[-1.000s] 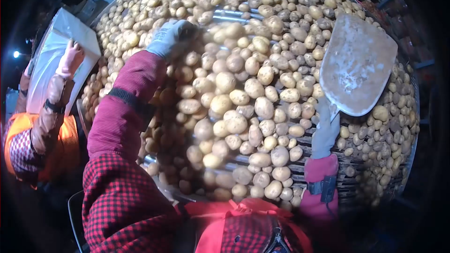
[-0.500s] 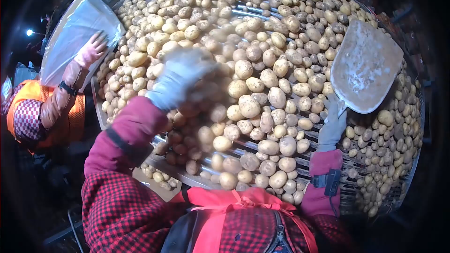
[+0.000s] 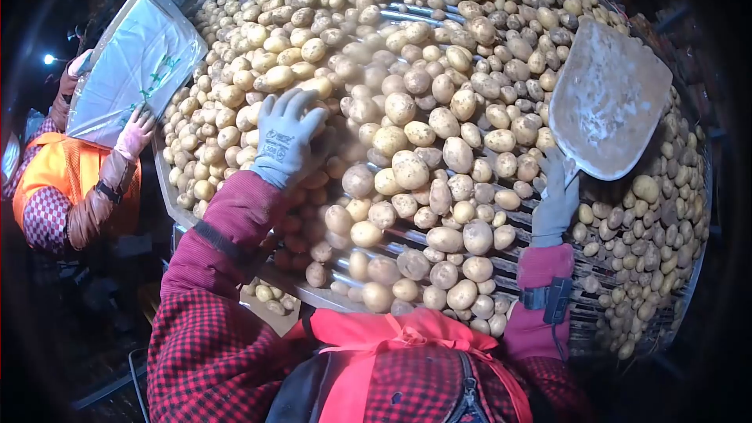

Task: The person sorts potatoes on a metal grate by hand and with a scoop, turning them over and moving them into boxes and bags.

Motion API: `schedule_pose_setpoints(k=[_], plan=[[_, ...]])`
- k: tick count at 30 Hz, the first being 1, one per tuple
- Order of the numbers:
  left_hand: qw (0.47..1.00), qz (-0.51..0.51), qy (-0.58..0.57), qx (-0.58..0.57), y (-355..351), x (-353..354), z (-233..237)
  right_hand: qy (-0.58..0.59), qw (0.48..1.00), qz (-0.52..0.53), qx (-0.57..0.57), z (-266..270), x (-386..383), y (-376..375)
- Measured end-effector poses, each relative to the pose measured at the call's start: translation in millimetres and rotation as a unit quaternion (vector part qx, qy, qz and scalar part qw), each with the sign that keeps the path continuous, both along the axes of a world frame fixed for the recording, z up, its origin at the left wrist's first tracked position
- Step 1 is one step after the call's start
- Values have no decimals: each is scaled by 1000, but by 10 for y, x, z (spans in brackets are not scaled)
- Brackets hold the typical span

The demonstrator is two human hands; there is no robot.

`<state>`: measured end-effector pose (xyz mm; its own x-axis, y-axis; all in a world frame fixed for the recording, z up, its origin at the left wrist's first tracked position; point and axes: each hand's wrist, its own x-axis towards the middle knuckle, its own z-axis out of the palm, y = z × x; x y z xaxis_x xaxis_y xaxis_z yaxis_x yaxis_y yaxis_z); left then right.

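One carton [image 3: 287,318] beside near rim of one slatted bench [image 3: 317,296]; potatoes [image 3: 410,170] heaped across bench, too many to count. Two gloved hands: right hand [image 3: 556,197], fingers curled round handle of one scoop [image 3: 612,98]; left hand [image 3: 287,139], fingers spread over potatoes, contact unclear. Farther left, one co-worker [image 3: 66,180], two hands at one white package [image 3: 135,63]. Since earlier frame: left hand sharper, shifted slightly left; co-worker's nearer hand lower, green marks [image 3: 162,70] showing on package
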<state>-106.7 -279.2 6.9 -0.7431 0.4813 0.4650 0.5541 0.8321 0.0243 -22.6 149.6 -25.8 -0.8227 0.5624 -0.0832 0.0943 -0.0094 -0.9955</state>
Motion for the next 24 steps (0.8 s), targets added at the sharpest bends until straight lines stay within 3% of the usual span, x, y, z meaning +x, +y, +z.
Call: schedule_pose_setpoints(k=[2, 4, 6, 8, 9, 10, 11, 12, 14, 15, 16, 18, 21, 24], plan=[[1000, 30, 5, 1, -48, -106, 56, 13, 1000, 1, 0, -42, -5, 29], [953, 193, -214, -95, -110, -285, 492, 30, 1000, 0, -11, -124, -15, 77], [951, 228, -38, -206, -732, -489, 239, 6, 1000, -13, -1, -185, -16, 133], [946, 261, -68, -182, -952, -567, 253, -3, 1000, -10, 3, -202, -51, 125], [963, 206, 49, -169, -907, -618, 216, -2, 1000, -10, 3, -175, -74, 123], [981, 131, 89, -114, -635, -592, 324, -8, 1000, -5, 5, -162, -40, 119], [993, 91, -15, -80, -183, -498, 541, -15, 1000, -6, 8, -160, -30, 112], [998, 4, -24, -60, 24, -500, 445, -17, 1000, -5, 11, -151, -45, 104], [991, -55, -30, -118, 381, -635, 136, -11, 1000, -10, 16, -139, -59, 80], [994, -66, -32, -87, 489, -751, -14, -1, 1000, -17, 20, -172, -38, 63], [990, -5, -131, -44, 579, -917, -62, 10, 999, -26, 25, -207, -35, 89], [984, 46, -173, 10, 405, -1259, -191, 13, 1000, -13, 12, -228, -18, 156], [987, 28, -143, -63, 251, -993, 9, 10, 1000, -6, 23, -204, -8, 116], [994, 15, -65, -88, -20, -708, -8, 25, 998, -11, -53, -270, -35, 187]])
